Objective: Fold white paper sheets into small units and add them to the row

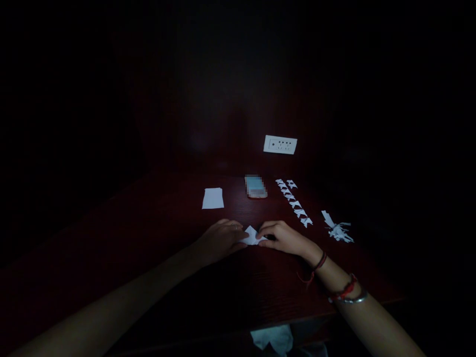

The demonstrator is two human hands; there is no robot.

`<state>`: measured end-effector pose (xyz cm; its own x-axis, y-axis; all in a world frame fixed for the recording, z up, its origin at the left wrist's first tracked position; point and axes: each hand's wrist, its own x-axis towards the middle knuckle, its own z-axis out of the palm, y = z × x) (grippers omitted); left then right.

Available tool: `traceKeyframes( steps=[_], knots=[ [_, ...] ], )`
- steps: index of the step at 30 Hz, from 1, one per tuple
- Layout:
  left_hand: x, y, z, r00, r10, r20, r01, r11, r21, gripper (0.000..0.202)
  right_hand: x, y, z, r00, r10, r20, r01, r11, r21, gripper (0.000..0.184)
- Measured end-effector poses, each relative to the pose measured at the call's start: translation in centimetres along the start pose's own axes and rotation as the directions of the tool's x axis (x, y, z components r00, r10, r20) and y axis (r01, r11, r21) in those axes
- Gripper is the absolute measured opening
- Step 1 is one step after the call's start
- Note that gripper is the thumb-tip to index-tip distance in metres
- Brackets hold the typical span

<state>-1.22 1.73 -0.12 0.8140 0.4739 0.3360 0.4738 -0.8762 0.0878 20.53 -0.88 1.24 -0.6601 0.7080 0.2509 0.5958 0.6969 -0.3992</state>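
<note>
Between my two hands lies a small folded piece of white paper [252, 236], its pointed top facing away from me, just above the dark red table [238, 282]. My left hand [222, 239] pinches its left corner between thumb and fingers. On the opposite corner, my right hand [281, 237] is closed with thumb and forefinger. A ring shows on the left hand, while red cords and a silver bangle circle the right wrist. The fingers partly cover both ends of the paper.
Beyond my left hand lies a white paper stack [213, 198]. A lit phone [256, 187] is at the back. Right of it runs a row of folded paper pieces [292, 199], then a pile of paper strips [339, 232]. A white socket panel [280, 145] is on the wall.
</note>
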Motion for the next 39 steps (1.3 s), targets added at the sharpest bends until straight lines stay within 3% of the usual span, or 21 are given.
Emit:
traceKeyframes(
  steps=[7,14,18,24,29,31,35,39],
  knots=[
    [0.1,-0.4,0.6,0.990,-0.129,-0.060,0.126,0.990,-0.063,0.020,0.2,0.0,0.0,0.999,0.041,-0.030,-0.039,0.998,0.049,0.019],
    [0.0,0.0,0.5,0.942,-0.297,-0.154,0.290,0.955,-0.064,0.042,0.2,0.5,0.4,0.987,0.100,-0.126,-0.094,0.994,0.052,0.025],
    [-0.1,-0.3,0.8,0.923,-0.353,-0.155,0.353,0.935,-0.024,0.048,0.1,0.6,0.4,0.975,0.155,-0.157,-0.150,0.988,0.049,0.034],
    [0.1,-0.3,1.1,0.955,-0.263,-0.134,0.274,0.959,0.069,0.030,0.1,0.8,0.4,0.982,0.096,-0.161,-0.096,0.995,0.005,0.037],
    [0.2,-0.4,1.0,0.999,-0.034,-0.034,0.033,0.999,-0.038,0.027,0.2,1.2,0.6,0.975,0.158,-0.159,-0.176,0.978,-0.111,0.030],
    [-0.1,-0.3,0.8,1.000,0.018,0.015,-0.017,0.999,-0.047,0.031,0.1,1.4,0.7,0.972,0.175,-0.154,-0.197,0.970,-0.142,0.029],
    [-0.3,0.5,0.4,0.998,0.069,0.008,-0.068,0.996,-0.050,0.027,0.0,1.9,1.0,0.966,0.209,-0.154,-0.235,0.955,-0.180,0.027],
    [0.1,1.4,0.5,0.995,0.093,0.039,-0.086,0.985,-0.150,0.023,0.1,2.2,1.3,0.973,0.172,-0.157,-0.200,0.962,-0.186,0.025]
  ],
)
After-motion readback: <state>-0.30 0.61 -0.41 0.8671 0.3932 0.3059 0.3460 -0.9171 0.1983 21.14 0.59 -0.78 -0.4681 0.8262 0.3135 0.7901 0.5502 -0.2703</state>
